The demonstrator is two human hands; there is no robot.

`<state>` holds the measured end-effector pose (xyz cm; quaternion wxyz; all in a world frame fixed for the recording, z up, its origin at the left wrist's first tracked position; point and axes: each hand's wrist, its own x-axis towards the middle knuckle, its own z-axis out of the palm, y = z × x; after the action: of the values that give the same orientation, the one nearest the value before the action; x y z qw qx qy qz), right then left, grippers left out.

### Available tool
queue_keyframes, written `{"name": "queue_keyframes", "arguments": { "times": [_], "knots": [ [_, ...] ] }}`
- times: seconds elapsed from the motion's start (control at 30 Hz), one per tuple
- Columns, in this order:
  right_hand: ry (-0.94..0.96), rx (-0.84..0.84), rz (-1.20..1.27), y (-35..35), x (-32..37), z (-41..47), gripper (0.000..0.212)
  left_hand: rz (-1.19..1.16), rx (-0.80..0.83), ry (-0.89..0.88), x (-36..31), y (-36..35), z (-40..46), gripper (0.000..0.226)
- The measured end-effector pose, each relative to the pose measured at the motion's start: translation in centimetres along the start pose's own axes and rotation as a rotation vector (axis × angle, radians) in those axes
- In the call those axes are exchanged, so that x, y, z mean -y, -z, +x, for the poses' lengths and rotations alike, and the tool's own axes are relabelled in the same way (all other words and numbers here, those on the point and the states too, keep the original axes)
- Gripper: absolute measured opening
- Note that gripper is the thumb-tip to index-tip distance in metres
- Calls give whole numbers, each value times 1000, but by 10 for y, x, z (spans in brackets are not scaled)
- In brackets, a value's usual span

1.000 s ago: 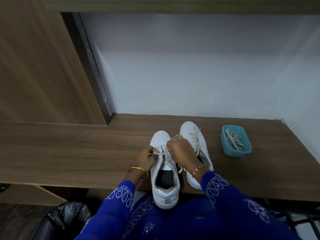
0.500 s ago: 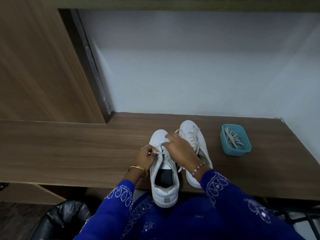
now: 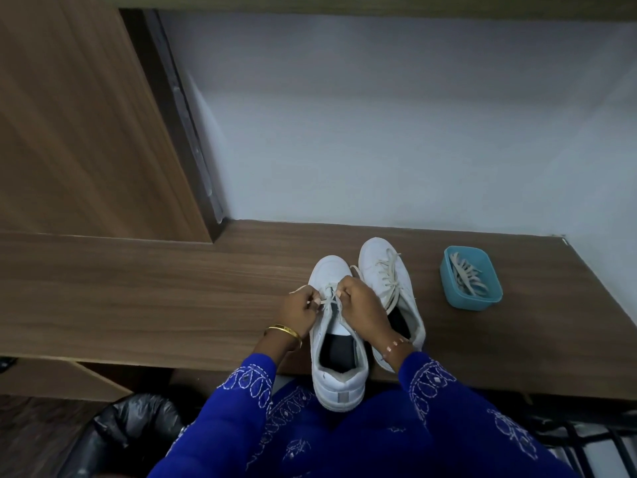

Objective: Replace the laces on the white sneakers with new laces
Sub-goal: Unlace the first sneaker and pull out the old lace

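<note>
Compared with half a second ago, the right hand [image 3: 362, 305] has drawn back from the toe of the near sneaker [image 3: 336, 336] and curled in over its eyelets, where before its fingers reached forward and flatter; the left hand [image 3: 300, 310] sits almost where it was, with a loop of lace [image 3: 329, 300] now showing past its knuckles on the left. Nearest the camera are the blue embroidered sleeves [image 3: 241, 401] and the heel of the near sneaker, which overhangs the front edge of the wooden desk [image 3: 138, 291] above the person's lap. Both wrists angle inward toward the shoe's lacing: the left hand, with a gold bangle [image 3: 283, 331] on its wrist, has its fingers curled and pinching a lace end at the left side of the eyelets; the right hand, a beaded bracelet [image 3: 393, 345] at its wrist, has fingers bent tight and pinching the lace on the right side. The lace crosses between the two hands over the tongue. Just beside it on the right stands the second sneaker [image 3: 389, 284], fully laced, toe pointing away. Farther right on the desk sits a teal container [image 3: 489, 294] holding loose laces [image 3: 467, 277]. Behind everything rises a pale wall [image 3: 379, 132], with a wooden panel [image 3: 76, 115] at left.
</note>
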<state>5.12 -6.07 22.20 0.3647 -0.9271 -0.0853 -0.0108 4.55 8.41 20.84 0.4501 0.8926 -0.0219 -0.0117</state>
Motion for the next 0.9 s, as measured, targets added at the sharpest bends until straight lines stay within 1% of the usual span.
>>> {"name": "queue_keyframes", "arguments": {
  "times": [0.1, 0.17, 0.23, 0.3, 0.37, 0.47, 0.53, 0.57, 0.67, 0.7, 0.77, 0.8, 0.87, 0.9],
  "knots": [
    [81, 152, -150, 14, -1, 6, 14, 37, 3, -38, 3, -3, 1, 38],
    [146, 202, -281, 20, 0, 12, 14, 8, 8, -62, 2, -4, 1, 35],
    [171, 234, -370, 19, 2, 14, 16, -36, 18, -85, 1, -5, 0, 22],
    [150, 230, -354, 15, 3, 15, 17, -56, 23, -94, 1, -6, -1, 14],
    [86, 247, -232, 12, 2, 16, 16, -63, 17, -87, 2, -5, -1, 15],
    [-48, 280, 5, 10, -1, 12, 19, -78, 13, -70, 8, -4, -1, 32],
    [-120, 266, 137, 9, -2, 9, 26, -63, 13, -66, 8, -3, -2, 36],
    [-171, 254, 220, 11, -3, 9, 27, -61, 13, -68, 8, -2, -3, 34],
    [-324, 206, 476, 22, 4, 9, 25, -88, 25, -61, 6, -1, -3, 14],
    [-361, 195, 524, 25, 4, 10, 25, -90, 32, -54, 7, -1, -3, 13],
    [-419, 131, 661, 27, 6, 13, 26, -76, 33, -52, 10, -2, -1, 26],
    [-459, 67, 768, 27, 8, 14, 27, -69, 25, -52, 11, -3, -1, 33],
    [-557, -81, 963, 25, 12, 18, 28, -62, 11, -55, 11, -3, -1, 37],
    [-574, -128, 975, 23, 14, 19, 28, -65, 12, -56, 11, -3, -2, 37]
  ]
}}
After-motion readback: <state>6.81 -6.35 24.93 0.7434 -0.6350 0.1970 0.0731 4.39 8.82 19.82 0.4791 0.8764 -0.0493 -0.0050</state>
